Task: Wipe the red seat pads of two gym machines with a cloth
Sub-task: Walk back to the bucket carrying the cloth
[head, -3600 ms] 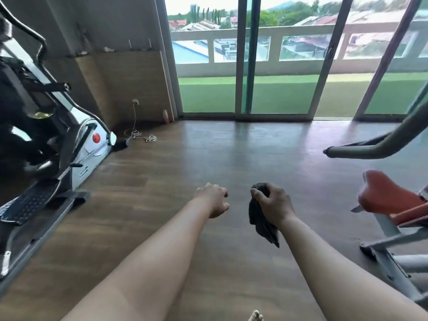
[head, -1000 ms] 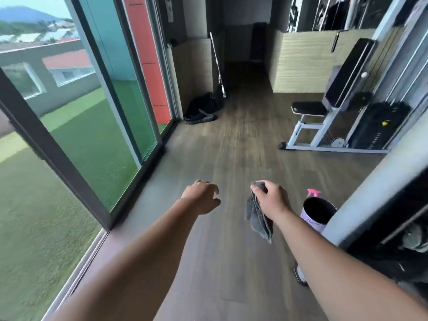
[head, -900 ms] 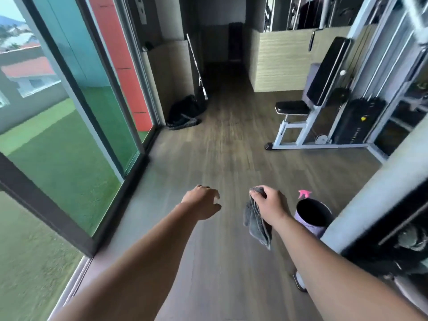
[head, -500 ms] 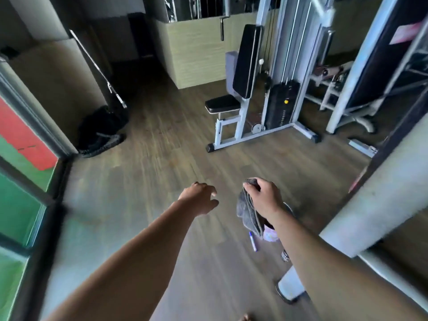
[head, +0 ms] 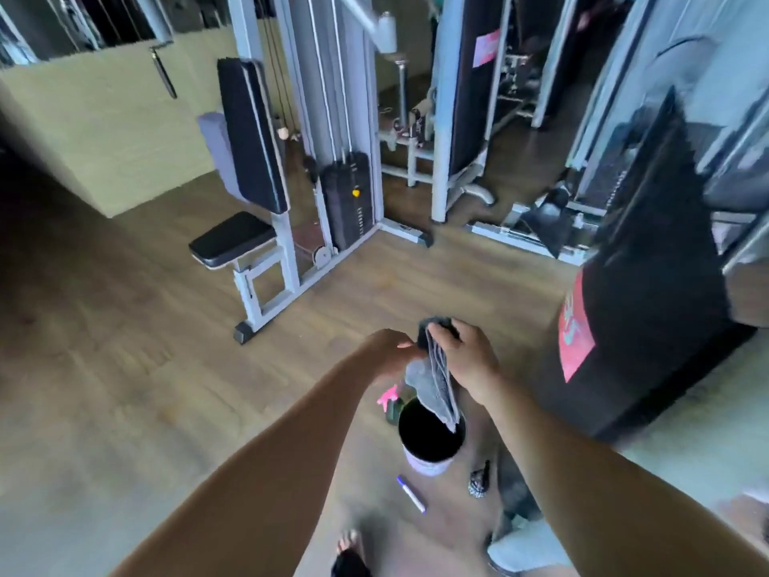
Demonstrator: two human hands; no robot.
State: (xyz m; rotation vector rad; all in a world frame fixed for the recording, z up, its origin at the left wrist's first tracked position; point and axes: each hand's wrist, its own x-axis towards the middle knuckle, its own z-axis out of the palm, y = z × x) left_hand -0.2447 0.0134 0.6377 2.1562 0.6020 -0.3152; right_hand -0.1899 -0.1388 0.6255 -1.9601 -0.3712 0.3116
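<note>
My right hand (head: 468, 360) grips a folded grey cloth (head: 435, 387) by its top, and the cloth hangs down over the open mouth of a pale bucket (head: 428, 464) on the floor. My left hand (head: 387, 349) is level with it, fingers curled, its fingertips against the cloth's left edge. No red seat pad is in view. The nearest machine has a black seat (head: 231, 239) and a black back pad (head: 251, 135).
A pink-triggered spray bottle (head: 389, 398) stands behind the bucket. A pen (head: 412, 493) and a small dark object (head: 480, 481) lie on the wooden floor beside it. A black machine panel with a red sticker (head: 576, 331) stands close on the right. More machine frames fill the back.
My view has swung right, from the windows to the machines. My left hand has moved in against the cloth, which now hangs over the bucket.
</note>
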